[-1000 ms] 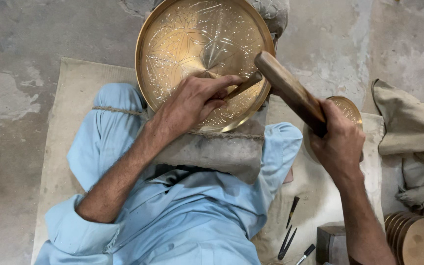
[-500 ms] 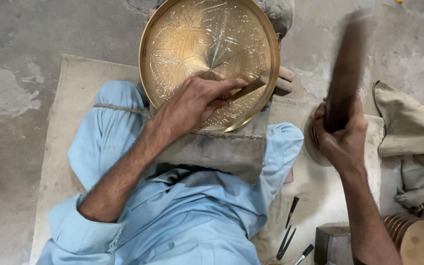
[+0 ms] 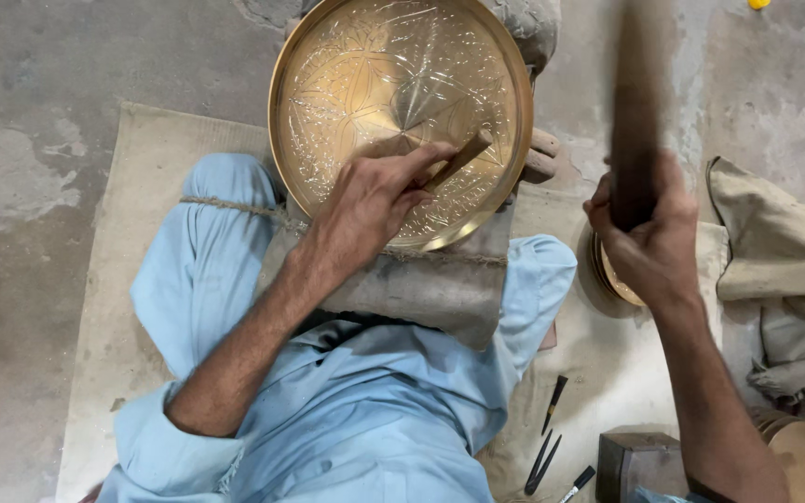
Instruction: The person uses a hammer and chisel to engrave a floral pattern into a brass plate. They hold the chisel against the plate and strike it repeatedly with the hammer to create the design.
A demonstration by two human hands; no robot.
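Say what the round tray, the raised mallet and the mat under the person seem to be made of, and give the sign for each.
Tray: probably brass, a polished yellow metal with bright glints and fine engraved lines. Mallet in the right hand: likely wood, dark brown and matt, though blurred. Mat: coarse woven cloth, perhaps jute, dull beige with a rough surface.

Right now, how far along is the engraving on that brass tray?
Done: engraved leaf and star lines already cover most of the brass tray. In hand: the left hand sets a chisel near its lower right, and the right hand has the mallet raised. Left: the smoother patch around the chisel.
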